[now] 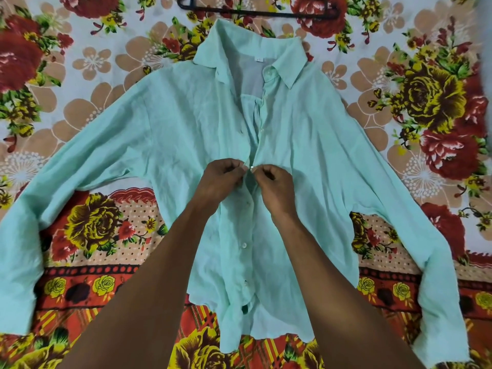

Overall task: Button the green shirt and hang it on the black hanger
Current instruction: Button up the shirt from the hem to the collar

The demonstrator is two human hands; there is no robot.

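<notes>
Head view, looking down over a bed, items as they are lying:

Green shirt (306, 161): lying face up on the floral bedsheet (426, 107), collar pointing away from the person, both sleeves spreading out wide to either side and bending back toward the near edge. The lower front is sitting closed along the placket, with small pale buttons showing there; the upper front is gaping open from mid-chest to the collar, showing the inner back panel and a small white label.

Left hand (222, 179): reaching in from below, its fingers curling and pinching the left edge of the placket at mid-chest.

Right hand (274, 186): reaching in beside it, its fingers curling and pinching the opposite placket edge. The two hands are almost touching, working at one button (251, 169) showing as a small bright spot between the fingertips. Whether that button is already passing through its hole is too small to tell.

Black hanger (255, 10): lying flat on the bedsheet just beyond the collar, at the far edge of the view, well apart from both hands; its upper part is running out of frame.

Bedsheet: covering the whole surface, patterned with red and yellow roses and tan blossoms on white, with an orange checked border running along the near side under the shirt hem.
</notes>
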